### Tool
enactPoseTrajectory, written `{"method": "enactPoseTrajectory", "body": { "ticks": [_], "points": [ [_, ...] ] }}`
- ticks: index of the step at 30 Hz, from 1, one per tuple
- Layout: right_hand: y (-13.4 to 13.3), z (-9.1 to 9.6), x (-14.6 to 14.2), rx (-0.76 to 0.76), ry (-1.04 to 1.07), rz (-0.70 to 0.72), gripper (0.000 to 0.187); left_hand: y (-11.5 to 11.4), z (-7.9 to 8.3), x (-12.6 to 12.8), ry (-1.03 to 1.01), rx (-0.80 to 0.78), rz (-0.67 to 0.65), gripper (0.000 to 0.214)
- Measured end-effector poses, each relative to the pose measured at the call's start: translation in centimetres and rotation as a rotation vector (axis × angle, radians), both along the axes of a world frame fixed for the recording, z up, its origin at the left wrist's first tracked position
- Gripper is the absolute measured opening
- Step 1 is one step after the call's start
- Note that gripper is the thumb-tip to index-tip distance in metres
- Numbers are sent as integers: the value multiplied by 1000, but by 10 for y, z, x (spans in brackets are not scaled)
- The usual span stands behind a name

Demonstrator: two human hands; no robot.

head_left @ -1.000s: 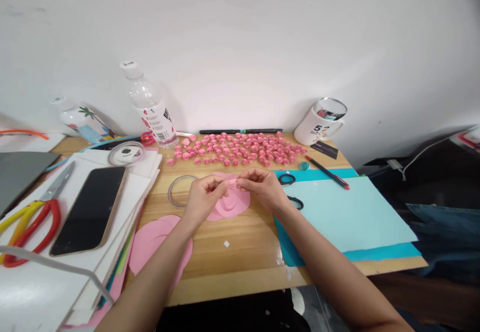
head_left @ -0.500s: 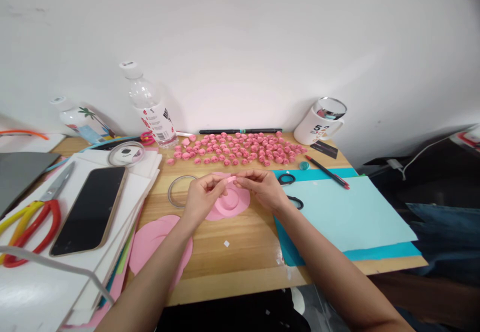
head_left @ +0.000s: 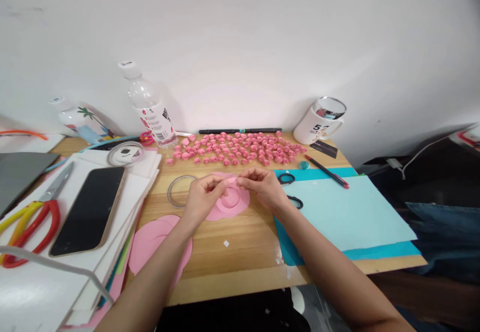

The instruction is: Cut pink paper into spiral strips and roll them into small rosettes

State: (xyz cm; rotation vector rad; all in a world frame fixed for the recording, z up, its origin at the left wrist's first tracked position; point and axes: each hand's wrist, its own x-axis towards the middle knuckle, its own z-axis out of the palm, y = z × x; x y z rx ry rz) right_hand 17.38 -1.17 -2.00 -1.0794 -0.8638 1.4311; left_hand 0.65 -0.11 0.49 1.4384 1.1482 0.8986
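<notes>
Both hands meet over a pink paper spiral in the middle of the desk. My left hand is closed, thumb and fingers pinching the spiral's strip near its upper left. Pinched at the strip's upper right is my right hand, a short stretch of strip showing between the two. Under and around the spiral lies more scalloped pink paper. A roll of tape rests on the wood just left of my left hand. Beyond my fingers spread many small rolled pink paper roses.
Left: pink cut-outs, a phone and red-yellow scissors on stacked paper, and a water bottle. Right: black-handled scissors, blue sheets, a pen and a white mug. A small white square lies in front.
My right fingertips have shifted slightly right, away from the left ones. The strip between them now looks flatter and more stretched out. The left hand has barely moved.
</notes>
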Motion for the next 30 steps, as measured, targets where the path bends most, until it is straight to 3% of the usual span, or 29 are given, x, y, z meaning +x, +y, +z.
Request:
{"method": "enactPoseTrajectory", "body": {
  "ticks": [7, 14, 30],
  "points": [
    [1, -1, -1, -14, 40, -40, 17, 0, -2, 0, -5, 4, -5, 20],
    [3, -8, 2, -45, 62, 5, 22, 3, -10, -3, -7, 25, -6, 22],
    [2, -1, 1, -44, 30, -6, 21, 1, -5, -1, -13, 12, -7, 20]
  ]
}}
